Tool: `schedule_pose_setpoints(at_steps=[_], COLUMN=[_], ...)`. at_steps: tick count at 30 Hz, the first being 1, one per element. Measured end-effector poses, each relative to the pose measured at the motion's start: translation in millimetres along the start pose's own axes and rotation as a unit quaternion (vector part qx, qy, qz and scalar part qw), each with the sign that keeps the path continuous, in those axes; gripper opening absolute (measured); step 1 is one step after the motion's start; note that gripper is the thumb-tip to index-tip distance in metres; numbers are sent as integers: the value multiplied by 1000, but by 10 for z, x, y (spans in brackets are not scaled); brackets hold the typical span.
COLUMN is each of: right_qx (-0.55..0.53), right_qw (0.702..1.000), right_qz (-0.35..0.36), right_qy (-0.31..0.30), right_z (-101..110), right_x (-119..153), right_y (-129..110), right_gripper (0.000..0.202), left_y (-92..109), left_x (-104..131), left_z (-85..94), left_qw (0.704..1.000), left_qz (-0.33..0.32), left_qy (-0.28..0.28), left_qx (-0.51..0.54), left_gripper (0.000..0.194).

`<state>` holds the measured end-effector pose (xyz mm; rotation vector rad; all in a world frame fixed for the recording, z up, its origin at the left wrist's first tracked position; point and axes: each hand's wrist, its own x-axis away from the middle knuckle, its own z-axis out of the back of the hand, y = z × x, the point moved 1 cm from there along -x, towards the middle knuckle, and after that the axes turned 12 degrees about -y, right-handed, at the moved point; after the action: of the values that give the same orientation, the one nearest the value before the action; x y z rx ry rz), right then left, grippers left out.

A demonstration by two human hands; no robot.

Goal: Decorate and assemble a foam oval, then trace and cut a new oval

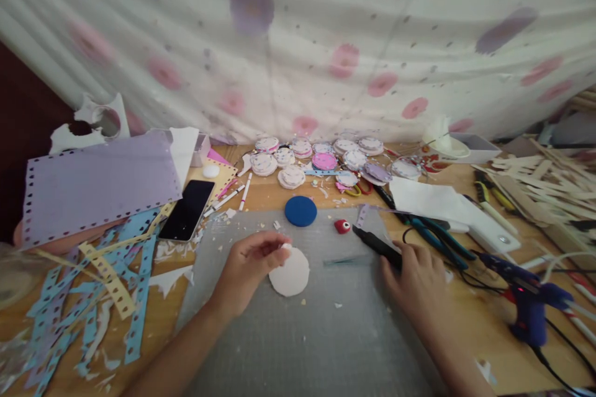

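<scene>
A white round disc (289, 273) with a slightly rough edge is over the grey cutting mat (279, 347). My left hand (249, 270) is closed at its upper left edge, thumb and fingertips pinched together there; whether the disc is lifted is unclear. My right hand (414, 276) has its fingers round the rear end of a black pen-shaped tool (375, 245), which points up and left. Beyond the hands lie a blue round disc (300, 211) and a small red piece with an eye (342, 226). Thin dark strands (344, 262) lie between the hands.
Decorated layered discs (292, 175) crowd the back. Left are a phone (187, 211), a lilac punched sheet (100, 183) and paper strips (139, 298). Right are pliers (442, 242), a blue glue gun (528, 304) with cords, and wooden sticks (544, 170). A floral curtain (298, 43) hangs behind.
</scene>
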<state>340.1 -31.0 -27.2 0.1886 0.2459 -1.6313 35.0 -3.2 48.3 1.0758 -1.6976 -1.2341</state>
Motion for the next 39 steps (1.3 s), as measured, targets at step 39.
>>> schedule_pose_setpoints(at_steps=[39], right_qx=[-234], right_qw=[900], right_qz=[366], right_qy=[-27], right_z=[289], right_x=[-208], right_y=[-883], right_gripper=[43], left_y=[-159], left_x=[-169], left_z=[184], left_qw=[987], left_qz=[-54], left_qy=[115], left_qx=[100], left_gripper=[24])
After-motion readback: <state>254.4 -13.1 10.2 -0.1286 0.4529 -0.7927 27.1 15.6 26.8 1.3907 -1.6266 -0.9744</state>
